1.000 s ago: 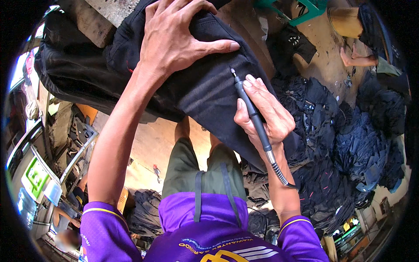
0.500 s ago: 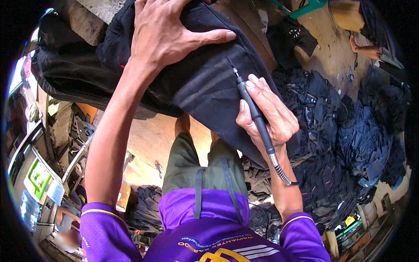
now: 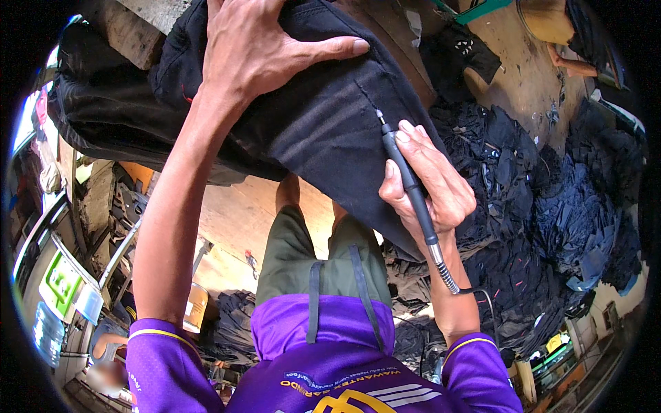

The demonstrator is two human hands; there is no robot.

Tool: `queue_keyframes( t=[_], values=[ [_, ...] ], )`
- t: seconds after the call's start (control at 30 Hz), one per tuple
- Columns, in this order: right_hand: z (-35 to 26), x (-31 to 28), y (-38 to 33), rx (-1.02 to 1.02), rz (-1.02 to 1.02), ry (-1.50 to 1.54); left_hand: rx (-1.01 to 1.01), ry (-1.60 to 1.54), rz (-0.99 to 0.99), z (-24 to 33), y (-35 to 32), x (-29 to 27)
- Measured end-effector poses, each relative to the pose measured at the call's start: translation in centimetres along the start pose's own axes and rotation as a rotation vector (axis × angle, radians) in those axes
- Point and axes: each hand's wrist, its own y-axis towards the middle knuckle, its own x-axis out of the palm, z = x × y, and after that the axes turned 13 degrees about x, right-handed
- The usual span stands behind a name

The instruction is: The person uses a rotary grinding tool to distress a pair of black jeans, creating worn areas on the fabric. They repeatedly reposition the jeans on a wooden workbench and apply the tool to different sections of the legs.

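Note:
A black pair of jeans (image 3: 323, 131) lies stretched over a raised support in front of me. My left hand (image 3: 261, 45) presses flat on the cloth near its top, fingers spread. My right hand (image 3: 430, 182) grips a slim black pen-shaped power tool (image 3: 410, 186) like a pencil. Its fine tip touches the fabric by a short frayed cut (image 3: 365, 96). A coiled cord runs from the tool's lower end past my wrist.
A large heap of dark jeans (image 3: 544, 227) covers the floor on the right. More dark garments (image 3: 234, 327) lie by my legs. A wooden block (image 3: 120, 31) sits at the upper left, machines and a green-and-white panel (image 3: 58, 286) at the left. A bucket (image 3: 195, 308) stands below.
My right hand and the tool have shifted slightly along the fabric near the frayed cut. My left hand stays pressed on the jeans.

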Motion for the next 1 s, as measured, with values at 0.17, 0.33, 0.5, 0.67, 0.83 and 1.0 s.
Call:
queue_keyframes(
  t=[0.17, 0.33, 0.5, 0.67, 0.83, 1.0],
  values=[
    [-0.4, -0.3, 0.2, -0.018, -0.03, 0.062, -0.011, -0.006, 0.016, 0.5, -0.2, 0.0],
    [-0.1, 1.0, 0.9, -0.062, -0.007, 0.022, -0.049, -0.029, 0.007, 0.5, -0.1, 0.1],
    [-0.1, 0.8, 0.5, -0.045, -0.013, 0.004, 0.005, 0.013, 0.032, 0.6, -0.4, 0.3],
    [0.0, 0.4, 0.1, -0.04, -0.017, 0.007, 0.002, 0.019, 0.032, 0.9, -0.3, 0.2],
    [0.1, 0.0, -0.4, -0.028, -0.024, -0.006, 0.012, 0.025, 0.041, 0.6, -0.5, 0.5],
    [0.0, -0.5, -1.0, -0.004, -0.026, -0.018, 0.02, 0.03, 0.054, 0.5, -0.7, 0.8]
  ],
)
